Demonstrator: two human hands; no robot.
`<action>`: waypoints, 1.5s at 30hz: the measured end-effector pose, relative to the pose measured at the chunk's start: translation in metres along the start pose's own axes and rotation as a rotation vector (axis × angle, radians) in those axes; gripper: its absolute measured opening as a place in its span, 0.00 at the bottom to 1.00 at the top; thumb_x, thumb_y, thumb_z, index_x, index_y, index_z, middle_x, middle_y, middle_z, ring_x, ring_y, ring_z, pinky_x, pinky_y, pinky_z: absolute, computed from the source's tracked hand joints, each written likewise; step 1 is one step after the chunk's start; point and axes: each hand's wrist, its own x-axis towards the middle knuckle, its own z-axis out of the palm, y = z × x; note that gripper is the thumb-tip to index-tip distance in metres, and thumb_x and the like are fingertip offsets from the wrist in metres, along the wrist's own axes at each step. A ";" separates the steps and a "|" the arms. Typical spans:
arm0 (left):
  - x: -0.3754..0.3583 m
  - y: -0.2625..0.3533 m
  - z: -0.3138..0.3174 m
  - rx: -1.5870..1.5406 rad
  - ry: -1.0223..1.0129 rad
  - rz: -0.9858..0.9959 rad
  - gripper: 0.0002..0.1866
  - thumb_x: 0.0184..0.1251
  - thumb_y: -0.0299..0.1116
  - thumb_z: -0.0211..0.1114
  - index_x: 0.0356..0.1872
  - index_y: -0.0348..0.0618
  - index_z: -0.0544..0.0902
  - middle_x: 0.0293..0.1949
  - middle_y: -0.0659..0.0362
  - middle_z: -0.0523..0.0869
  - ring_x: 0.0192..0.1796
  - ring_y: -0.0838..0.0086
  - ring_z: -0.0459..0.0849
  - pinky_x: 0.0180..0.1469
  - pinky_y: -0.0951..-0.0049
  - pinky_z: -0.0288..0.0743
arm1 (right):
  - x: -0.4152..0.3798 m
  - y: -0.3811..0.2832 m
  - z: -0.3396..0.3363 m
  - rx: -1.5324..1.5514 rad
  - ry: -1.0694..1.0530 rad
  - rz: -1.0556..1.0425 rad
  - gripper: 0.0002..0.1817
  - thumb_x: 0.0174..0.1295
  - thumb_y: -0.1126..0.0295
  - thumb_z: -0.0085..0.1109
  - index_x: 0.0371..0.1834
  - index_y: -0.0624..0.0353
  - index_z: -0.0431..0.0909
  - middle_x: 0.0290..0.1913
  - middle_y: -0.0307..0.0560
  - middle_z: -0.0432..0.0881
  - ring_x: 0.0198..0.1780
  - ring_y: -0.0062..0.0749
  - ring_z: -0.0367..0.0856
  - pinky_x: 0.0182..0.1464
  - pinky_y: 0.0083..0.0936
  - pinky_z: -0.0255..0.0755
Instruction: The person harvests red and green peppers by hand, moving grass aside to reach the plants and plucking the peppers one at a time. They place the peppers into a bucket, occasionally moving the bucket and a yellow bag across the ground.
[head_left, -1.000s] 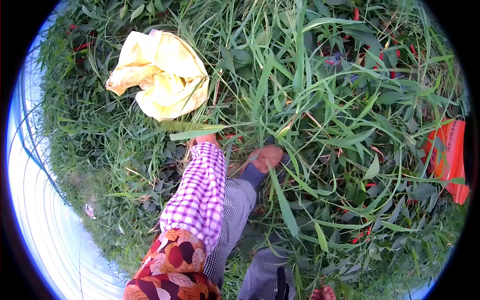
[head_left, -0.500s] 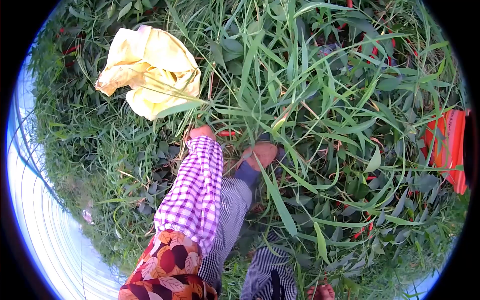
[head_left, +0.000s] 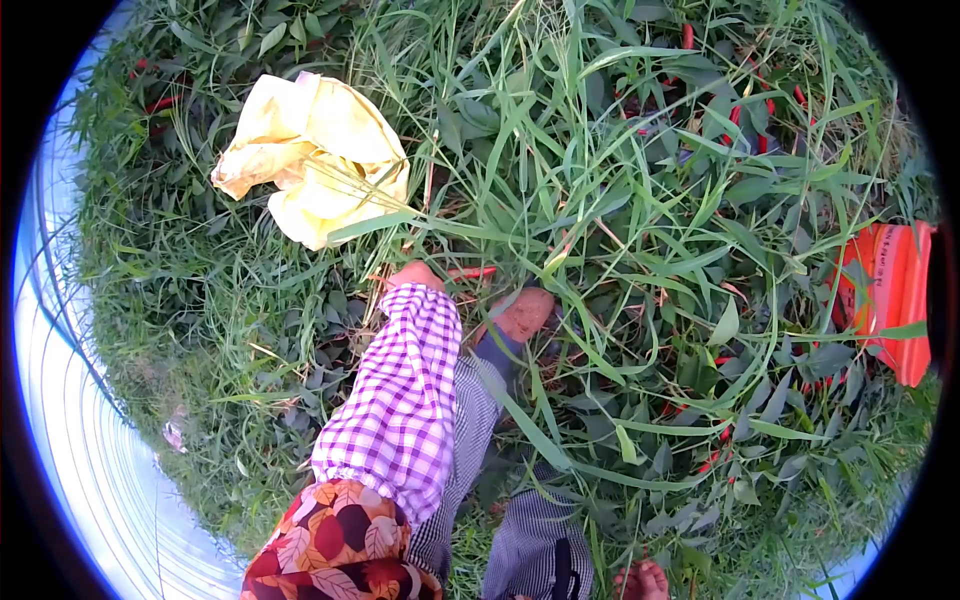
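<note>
My left hand (head_left: 415, 275), at the end of a purple checked sleeve, reaches down among grass stems below the yellow cloth bag (head_left: 340, 150). Its fingers are mostly hidden. Just to its right lies a red chili pepper (head_left: 472, 272). At the bottom edge my right hand (head_left: 642, 580) shows only in part, its fingers curled beside green leaves; what they hold, if anything, is too small to name.
A brown shoe (head_left: 525, 313) stands in the plants right of my left hand. An orange printed bag (head_left: 890, 300) lies at the far right. Long grass blades cross the middle, and several red chilies (head_left: 735, 122) hang among leaves at upper right.
My left hand and its sleeve sit slightly farther right, nearer the red chili. The yellow bag appears a little lower and to the right as the view shifts.
</note>
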 end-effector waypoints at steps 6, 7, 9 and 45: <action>-0.006 -0.023 -0.016 -0.024 0.045 -0.021 0.22 0.63 0.45 0.65 0.50 0.39 0.84 0.49 0.49 0.86 0.52 0.61 0.85 0.59 0.65 0.76 | 0.005 0.007 -0.014 -0.263 -0.093 -0.289 0.18 0.68 0.58 0.58 0.55 0.56 0.79 0.41 0.42 0.83 0.40 0.27 0.80 0.40 0.23 0.76; -0.015 -0.034 -0.033 -0.056 0.067 0.027 0.21 0.63 0.44 0.65 0.50 0.38 0.84 0.49 0.49 0.86 0.51 0.60 0.85 0.58 0.65 0.76 | 0.000 0.004 -0.012 -0.011 -0.096 -0.069 0.18 0.67 0.59 0.59 0.55 0.56 0.78 0.42 0.43 0.83 0.40 0.29 0.80 0.41 0.26 0.77; -0.025 -0.065 -0.067 -0.123 0.123 0.114 0.21 0.63 0.43 0.65 0.50 0.36 0.84 0.49 0.48 0.86 0.51 0.57 0.85 0.57 0.64 0.77 | 0.008 0.007 -0.016 -0.244 -0.140 -0.259 0.18 0.67 0.62 0.58 0.58 0.56 0.77 0.43 0.49 0.83 0.45 0.40 0.79 0.49 0.35 0.75; -0.204 0.040 0.026 -2.027 -0.445 -0.106 0.10 0.62 0.25 0.58 0.43 0.36 0.81 0.28 0.62 0.82 0.21 0.83 0.72 0.20 0.80 0.61 | 0.066 -0.257 0.471 -2.360 -0.001 -2.104 0.15 0.58 0.67 0.52 0.46 0.59 0.80 0.52 0.52 0.78 0.61 0.48 0.71 0.61 0.47 0.61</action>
